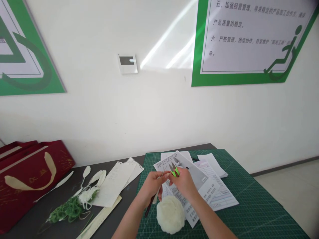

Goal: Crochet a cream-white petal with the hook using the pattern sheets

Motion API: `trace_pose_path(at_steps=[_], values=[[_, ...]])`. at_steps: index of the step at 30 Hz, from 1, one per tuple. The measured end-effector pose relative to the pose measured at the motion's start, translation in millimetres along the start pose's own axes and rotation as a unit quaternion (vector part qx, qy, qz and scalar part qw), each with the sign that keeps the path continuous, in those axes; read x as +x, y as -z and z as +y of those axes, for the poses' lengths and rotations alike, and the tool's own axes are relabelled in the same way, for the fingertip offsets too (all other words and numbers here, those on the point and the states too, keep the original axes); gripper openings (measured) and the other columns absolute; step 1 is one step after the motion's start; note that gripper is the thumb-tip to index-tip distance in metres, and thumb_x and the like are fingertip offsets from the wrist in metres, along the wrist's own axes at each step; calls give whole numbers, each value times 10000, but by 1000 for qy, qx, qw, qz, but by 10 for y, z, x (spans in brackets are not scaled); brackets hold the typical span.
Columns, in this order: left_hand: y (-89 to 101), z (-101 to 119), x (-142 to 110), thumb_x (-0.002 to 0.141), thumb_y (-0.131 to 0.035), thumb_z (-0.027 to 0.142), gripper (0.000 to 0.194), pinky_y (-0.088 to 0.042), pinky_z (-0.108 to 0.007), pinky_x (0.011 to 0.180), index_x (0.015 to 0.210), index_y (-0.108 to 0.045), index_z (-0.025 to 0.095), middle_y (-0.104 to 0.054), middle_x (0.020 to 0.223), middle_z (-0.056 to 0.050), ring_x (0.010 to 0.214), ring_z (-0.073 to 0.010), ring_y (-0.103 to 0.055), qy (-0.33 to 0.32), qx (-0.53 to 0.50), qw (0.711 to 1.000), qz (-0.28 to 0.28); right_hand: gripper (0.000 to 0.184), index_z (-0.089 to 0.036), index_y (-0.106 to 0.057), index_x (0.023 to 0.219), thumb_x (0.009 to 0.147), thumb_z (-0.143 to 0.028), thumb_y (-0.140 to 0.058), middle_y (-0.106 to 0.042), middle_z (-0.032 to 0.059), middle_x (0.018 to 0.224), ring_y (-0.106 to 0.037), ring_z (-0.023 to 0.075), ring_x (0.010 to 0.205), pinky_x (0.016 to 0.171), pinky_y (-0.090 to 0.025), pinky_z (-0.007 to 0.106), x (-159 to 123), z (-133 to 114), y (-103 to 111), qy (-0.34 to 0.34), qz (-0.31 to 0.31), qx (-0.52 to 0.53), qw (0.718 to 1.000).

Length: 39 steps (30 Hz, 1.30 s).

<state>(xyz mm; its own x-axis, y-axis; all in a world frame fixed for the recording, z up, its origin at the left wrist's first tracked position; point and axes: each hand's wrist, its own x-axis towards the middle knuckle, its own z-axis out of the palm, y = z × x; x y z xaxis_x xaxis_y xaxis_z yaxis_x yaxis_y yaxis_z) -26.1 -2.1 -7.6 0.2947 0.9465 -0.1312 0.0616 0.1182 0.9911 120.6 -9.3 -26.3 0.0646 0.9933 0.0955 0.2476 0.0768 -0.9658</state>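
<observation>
My right hand is closed on small green-handled thread snips, blades pointing up and away. My left hand is pinched close beside it, holding a thin strand and a dark slim stick that slants down toward me. A cream-white yarn ball lies on the green cutting mat just below both hands. Printed paper sheets lie under and beyond the hands.
A dark red gift bag lies at the far left of the dark table. Green yarn, cream petal shapes and more paper sheets lie left of the mat. A white wall with green-framed posters stands behind.
</observation>
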Motion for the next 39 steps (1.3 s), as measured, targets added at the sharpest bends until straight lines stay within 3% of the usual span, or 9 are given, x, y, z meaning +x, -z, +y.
trace_pose_path(at_steps=[6, 10, 14, 21, 24, 27, 32, 35, 39], values=[[-3, -195, 156, 825, -609, 448, 345, -270, -193, 315, 769, -665, 112, -517, 472, 60, 296, -45, -355, 47, 4, 998, -46, 148, -180, -574, 594, 712, -254, -624, -595, -27, 450, -539, 145, 451, 481, -393, 239, 94, 131, -11, -15, -1, 6, 1000], [91, -251, 210, 899, -557, 333, 251, -544, -322, 624, 1053, -608, 141, -656, 948, -47, 725, -151, -636, 90, 12, 994, -55, 155, -178, -579, 574, 703, -244, -634, -590, -34, 431, -500, 129, 421, 460, -373, 233, 99, 186, 30, -31, -16, 22, 999], [176, -225, 219, 891, -568, 313, 330, -532, -435, 789, 1186, -562, 166, -602, 1179, -97, 962, -229, -622, 105, -13, 993, -50, 171, -183, -573, 579, 713, -266, -639, -574, -45, 409, -464, 117, 386, 443, -358, 233, 92, 224, 114, -47, -33, 41, 997], [145, -146, 254, 892, -569, 306, 303, -543, -409, 753, 1158, -574, 160, -621, 1124, -86, 914, -213, -632, 77, -71, 994, -30, 246, -189, -528, 522, 652, -278, -717, -490, -71, 365, -443, 113, 366, 432, -366, 241, 96, 343, 77, -58, -41, 58, 996], [132, -79, 268, 878, -588, 269, 161, -508, -256, 532, 954, -618, 130, -652, 924, -38, 617, -107, -593, 53, -100, 994, -12, 218, -191, -546, 602, 681, -318, -704, -485, -71, 416, -446, 117, 400, 440, -375, 244, 82, 387, 65, -57, -12, 68, 996], [125, -9, 280, 821, -620, 258, 191, -306, -171, 331, 695, -575, 121, -674, 861, -29, 351, 3, -339, 31, -143, 989, 0, 282, -196, -580, 829, 659, -354, -739, -591, -35, 614, -542, 142, 539, 500, -429, 242, 13, 380, 98, -46, 9, 87, 995], [117, 52, 292, 723, -690, 297, 213, -236, -161, 289, 661, -572, 131, -724, 910, -78, 299, 24, -290, 29, -187, 982, 9, 309, -196, -542, 895, 832, -496, -499, -580, -12, 635, -508, 134, 441, 363, -384, 227, -242, 294, 147, -66, -18, 117, 991], [107, 73, 283, 726, -696, 311, 225, -253, -158, 289, 670, -576, 129, -734, 926, -95, 289, 27, -281, 31, -206, 978, -13, 274, -190, -567, 847, 817, -459, -531, -546, -41, 539, -428, 105, 344, 337, -337, 218, -382, 247, 95, -72, -60, 128, 987], [61, 94, 255, 741, -693, 328, 241, -263, -149, 289, 682, -571, 129, -735, 946, -108, 290, 34, -259, 31, -231, 972, -40, 240, -198, -585, 882, 820, -427, -550, -461, -67, 508, -421, 106, 408, 404, -335, 212, -438, 203, -33, -55, -45, 138, 988]])
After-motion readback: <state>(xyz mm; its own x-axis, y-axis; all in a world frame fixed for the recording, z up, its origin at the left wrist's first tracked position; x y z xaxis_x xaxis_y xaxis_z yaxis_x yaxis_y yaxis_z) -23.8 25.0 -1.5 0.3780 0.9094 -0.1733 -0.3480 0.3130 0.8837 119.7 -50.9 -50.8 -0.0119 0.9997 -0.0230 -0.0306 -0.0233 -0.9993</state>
